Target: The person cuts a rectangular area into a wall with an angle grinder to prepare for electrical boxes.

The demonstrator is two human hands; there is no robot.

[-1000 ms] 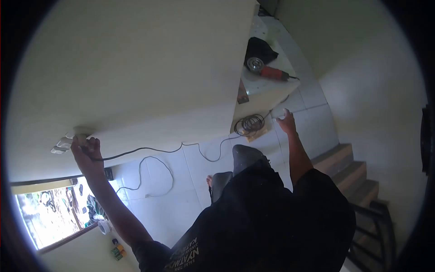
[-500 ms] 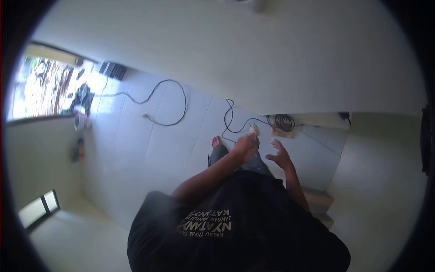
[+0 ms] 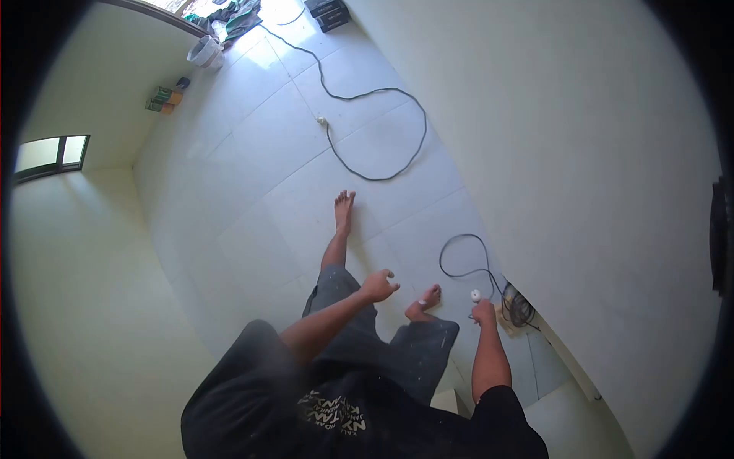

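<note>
My right hand (image 3: pixel 483 312) is shut on a small white plug (image 3: pixel 475 294) at the end of a thin black cable (image 3: pixel 459 256). That cable loops over the white tiled floor and runs back to a coiled bundle (image 3: pixel 520 306) at the foot of the wall. My left hand (image 3: pixel 378 287) hangs in front of my body at knee height, fingers apart and slightly curled, holding nothing. It is a short way left of the plug. My bare feet (image 3: pixel 344 208) stand on the tiles below both hands.
A second black cable (image 3: pixel 382 138) with a white plug (image 3: pixel 322 121) snakes across the floor toward a dark box (image 3: pixel 329 14) at the far end. A white roll (image 3: pixel 202 52) and small boxes (image 3: pixel 164 98) sit by the left wall. A pale wall (image 3: pixel 581 153) runs along the right.
The view swung from the wall down to the floor. My left hand took the plug away from the wall socket, then let go of it. The plug is now at my right hand.
</note>
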